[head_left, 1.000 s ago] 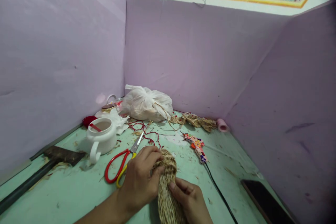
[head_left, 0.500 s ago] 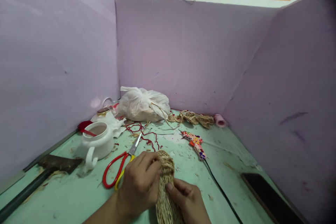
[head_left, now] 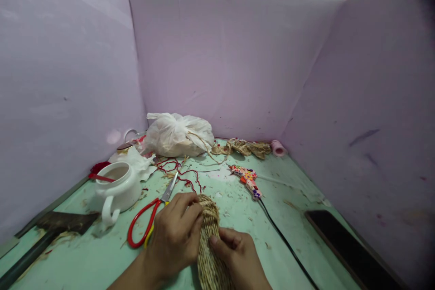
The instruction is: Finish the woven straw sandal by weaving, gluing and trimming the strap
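Observation:
A long woven straw piece (head_left: 208, 240) lies on the pale green table (head_left: 292, 181) at the bottom middle. My left hand (head_left: 176, 235) curls over its left side, fingers closed on the weave near the rounded far end. My right hand (head_left: 238, 258) grips its right side lower down, thumb pressed against the straw. Red-handled scissors (head_left: 149, 219) lie just left of my left hand, blades pointing away.
A white teapot (head_left: 117, 188) stands at the left, a dark cleaver (head_left: 50, 231) beside it. A white plastic bag (head_left: 178, 133), loose straw (head_left: 243, 147), red thread (head_left: 181, 170) and a pink spool (head_left: 277, 147) sit at the back. A patterned glue gun (head_left: 247, 179) with black cord and a dark phone (head_left: 350, 247) lie right. Purple partitions enclose the table.
The view has swung a little to the right and down, so everything sits further left. Both hands stay on the woven straw piece, with the left fingers shifting slightly over its end.

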The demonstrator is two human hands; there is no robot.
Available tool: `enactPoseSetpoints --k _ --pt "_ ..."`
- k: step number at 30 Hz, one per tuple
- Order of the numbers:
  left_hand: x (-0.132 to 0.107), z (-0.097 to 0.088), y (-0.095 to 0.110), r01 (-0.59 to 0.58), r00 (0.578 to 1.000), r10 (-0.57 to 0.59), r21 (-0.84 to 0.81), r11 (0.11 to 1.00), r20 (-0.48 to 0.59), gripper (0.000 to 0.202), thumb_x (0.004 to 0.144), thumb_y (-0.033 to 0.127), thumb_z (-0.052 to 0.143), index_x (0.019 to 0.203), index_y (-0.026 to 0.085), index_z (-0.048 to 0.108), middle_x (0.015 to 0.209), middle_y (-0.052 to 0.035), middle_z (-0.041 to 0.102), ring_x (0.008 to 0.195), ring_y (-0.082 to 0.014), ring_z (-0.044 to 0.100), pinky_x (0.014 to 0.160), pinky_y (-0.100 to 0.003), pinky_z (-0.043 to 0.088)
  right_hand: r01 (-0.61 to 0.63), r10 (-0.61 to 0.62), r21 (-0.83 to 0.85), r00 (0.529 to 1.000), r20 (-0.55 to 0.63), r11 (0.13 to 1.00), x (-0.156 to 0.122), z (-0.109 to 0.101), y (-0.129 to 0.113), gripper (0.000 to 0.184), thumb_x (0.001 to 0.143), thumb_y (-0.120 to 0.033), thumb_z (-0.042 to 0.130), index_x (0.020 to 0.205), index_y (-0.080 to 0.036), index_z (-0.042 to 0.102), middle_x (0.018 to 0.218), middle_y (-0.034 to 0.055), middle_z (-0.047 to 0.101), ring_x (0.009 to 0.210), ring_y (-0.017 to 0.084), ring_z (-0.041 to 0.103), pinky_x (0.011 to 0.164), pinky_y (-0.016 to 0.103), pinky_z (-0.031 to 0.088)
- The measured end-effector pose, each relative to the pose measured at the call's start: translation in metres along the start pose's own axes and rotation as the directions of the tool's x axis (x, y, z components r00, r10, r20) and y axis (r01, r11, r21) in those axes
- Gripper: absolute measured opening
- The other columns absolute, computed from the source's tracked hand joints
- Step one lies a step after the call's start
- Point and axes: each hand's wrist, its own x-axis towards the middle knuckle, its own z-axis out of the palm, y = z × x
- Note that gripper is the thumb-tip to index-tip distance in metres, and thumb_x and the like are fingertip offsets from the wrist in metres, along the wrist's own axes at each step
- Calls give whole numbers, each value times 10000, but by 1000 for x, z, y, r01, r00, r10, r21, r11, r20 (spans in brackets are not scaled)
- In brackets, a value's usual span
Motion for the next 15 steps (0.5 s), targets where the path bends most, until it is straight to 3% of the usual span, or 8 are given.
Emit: enactPoseSetpoints --k 8,15 --pt "4 -4 -4 -90 994 89 19 996 71 248 714 59 562 948 140 562 894 -90 602 844 -213 542 685 -350 479 85 -86 -192 996 1 978 -3 0 -9 215 701 -299 542 649 -118 646 613 8 561 657 174 490 600 240 391" --pt "4 -5 -6 -98 992 92 61 993 91 163 724 96 561 875 158 562 822 -72 620 760 -204 564 632 -344 475 94 -91 -190 996 26 977 -6 -2 -16 222 718 -302 521 677 -119 639 621 -3 539 631 149 455 568 219 364"
